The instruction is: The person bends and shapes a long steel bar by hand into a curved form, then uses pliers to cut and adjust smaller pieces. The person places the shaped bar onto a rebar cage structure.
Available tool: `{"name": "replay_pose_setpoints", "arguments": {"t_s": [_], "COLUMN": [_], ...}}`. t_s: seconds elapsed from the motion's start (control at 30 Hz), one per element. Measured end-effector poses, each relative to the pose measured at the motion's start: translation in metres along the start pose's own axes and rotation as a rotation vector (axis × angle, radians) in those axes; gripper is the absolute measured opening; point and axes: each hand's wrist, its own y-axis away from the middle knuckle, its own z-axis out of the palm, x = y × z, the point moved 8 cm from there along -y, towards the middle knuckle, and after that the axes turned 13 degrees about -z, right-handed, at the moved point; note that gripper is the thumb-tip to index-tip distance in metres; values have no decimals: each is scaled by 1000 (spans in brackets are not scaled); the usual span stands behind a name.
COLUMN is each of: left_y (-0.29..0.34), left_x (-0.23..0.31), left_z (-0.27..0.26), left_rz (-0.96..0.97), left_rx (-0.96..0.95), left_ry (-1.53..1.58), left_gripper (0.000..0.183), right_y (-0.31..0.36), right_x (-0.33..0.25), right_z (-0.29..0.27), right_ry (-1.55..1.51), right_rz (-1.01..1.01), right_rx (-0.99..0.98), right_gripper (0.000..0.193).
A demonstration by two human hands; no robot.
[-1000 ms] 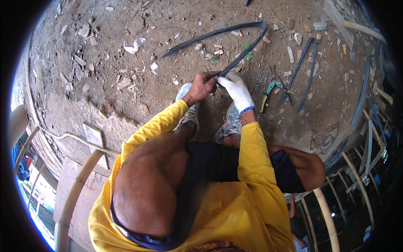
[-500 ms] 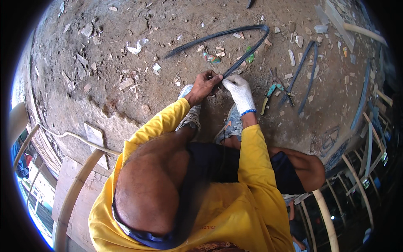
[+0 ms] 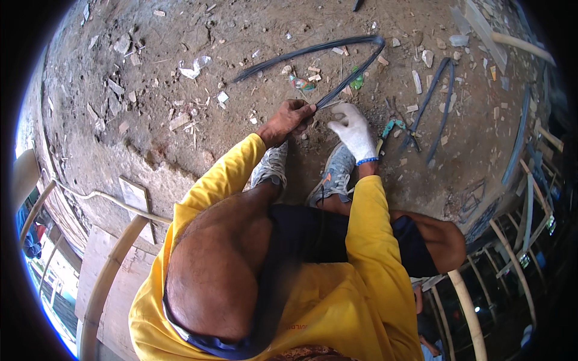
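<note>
My bare left hand [image 3: 288,123] is closed, pinching the near end of a bundle of thin dark wire [image 3: 351,77]. From there the bundle runs away to the right, bends sharply, and trails back left along the dirt. My right hand [image 3: 354,133], in a white knitted glove with a blue cuff, hovers just right of the held end. Its thumb stands apart from its curled fingers, and I see nothing held between them. Right of the glove lies a pair of pliers [image 3: 390,127] with teal and yellow handles, partly hidden by the glove.
A second bent wire bundle [image 3: 448,90] lies right of the pliers. Wood chips, stones and plastic scraps litter the dirt ground [image 3: 211,120]. A wooden handle [image 3: 522,47] juts in at the far right. Bamboo poles [image 3: 114,265] stand at the lower left, others at the right.
My right hand has drawn back from the wire end, slightly right and nearer me, and its fingers have parted. The left hand keeps its pinch, shifted slightly left with the bundle.
</note>
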Motion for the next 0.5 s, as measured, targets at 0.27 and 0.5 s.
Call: {"name": "replay_pose_setpoints", "arguments": {"t_s": [0.27, 0.5], "left_y": [0, 3], "left_x": [2, 0], "left_z": [4, 2], "left_rz": [28, 23], "left_rx": [70, 76], "left_ry": [12, 62], "left_gripper": [32, 34], "right_y": [2, 5], "right_x": [-64, -76], "right_z": [17, 12], "right_ry": [503, 475], "right_rz": [-424, -480], "right_rx": [112, 147], "right_gripper": [23, 16]}}
